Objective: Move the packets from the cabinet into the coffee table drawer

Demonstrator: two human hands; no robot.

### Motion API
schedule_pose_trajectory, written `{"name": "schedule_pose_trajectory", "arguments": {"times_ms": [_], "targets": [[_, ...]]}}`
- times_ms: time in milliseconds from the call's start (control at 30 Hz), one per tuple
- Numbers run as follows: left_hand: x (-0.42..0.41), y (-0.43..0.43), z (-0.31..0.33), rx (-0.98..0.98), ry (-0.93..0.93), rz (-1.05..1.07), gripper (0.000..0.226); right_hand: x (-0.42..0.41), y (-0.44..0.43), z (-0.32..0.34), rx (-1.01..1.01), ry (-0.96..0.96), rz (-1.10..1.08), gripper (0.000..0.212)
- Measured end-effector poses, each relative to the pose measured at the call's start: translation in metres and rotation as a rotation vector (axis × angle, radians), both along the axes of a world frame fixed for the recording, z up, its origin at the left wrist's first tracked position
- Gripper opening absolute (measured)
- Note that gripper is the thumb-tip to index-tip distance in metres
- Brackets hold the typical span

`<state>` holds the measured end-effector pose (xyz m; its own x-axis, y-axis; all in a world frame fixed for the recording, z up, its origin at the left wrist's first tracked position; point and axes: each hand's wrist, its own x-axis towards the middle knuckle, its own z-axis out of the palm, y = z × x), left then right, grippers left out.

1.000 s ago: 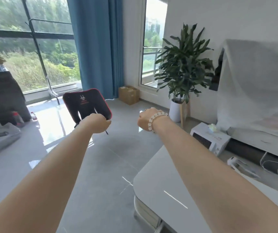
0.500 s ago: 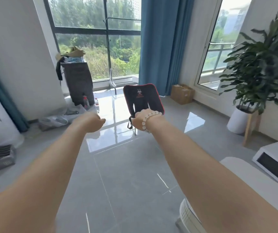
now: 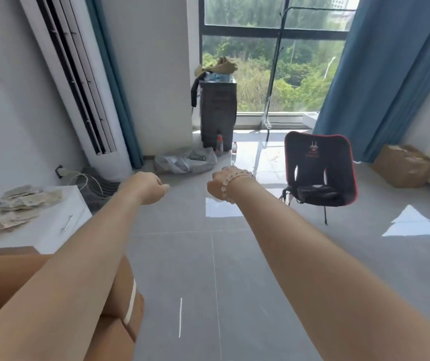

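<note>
At 9 o'clock stands a white cabinet. Its front is closed and has a metal handle. The packets lie on its top, not inside it. At 7 o'clock is a brown box, closed with a pale strip of tape. What it holds is hidden, and the left forearm passes over it.

Near centre, just toward 11 o'clock, the left hand is held out over the floor, well apart from the packets. Its fingers are curled into a fist with nothing seen in it. Just toward 1 o'clock, the right hand is also curled and holds nothing visible. It has a bead bracelet at the wrist.

Beyond the hands a crumpled plastic bag lies on the floor, its contents unclear. At 12 o'clock a dark stand carries a heap of cloth and paper on top. Two bottles stand at its foot. At 2 o'clock is a black chair with red trim. At 3 o'clock another box sits by the curtain, and I cannot tell what is in it.

The packets are flat, pale greenish-beige and crinkled. They form a loose overlapping heap spread across most of the cabinet top. Their print is too blurred to read.
</note>
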<state>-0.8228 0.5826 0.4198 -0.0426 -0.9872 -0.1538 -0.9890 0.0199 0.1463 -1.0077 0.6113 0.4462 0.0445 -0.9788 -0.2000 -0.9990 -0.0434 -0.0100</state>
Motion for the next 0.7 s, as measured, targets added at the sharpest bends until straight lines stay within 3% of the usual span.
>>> {"name": "schedule_pose_trajectory", "arguments": {"times_ms": [333, 500, 700], "targets": [[0.029, -0.133, 0.007, -0.009, -0.021, 0.198, 0.042, 0.041, -0.169, 0.012, -0.02, 0.039, 0.259, 0.038], [0.065, -0.167, -0.004, -0.007, -0.036, 0.329, 0.036, 0.082, -0.229, 0.011, -0.054, 0.031, 0.419, 0.039], [0.115, -0.203, -0.012, 0.062, -0.03, 0.464, 0.046, 0.142, -0.29, -0.01, -0.038, 0.057, 0.566, 0.038]]}}
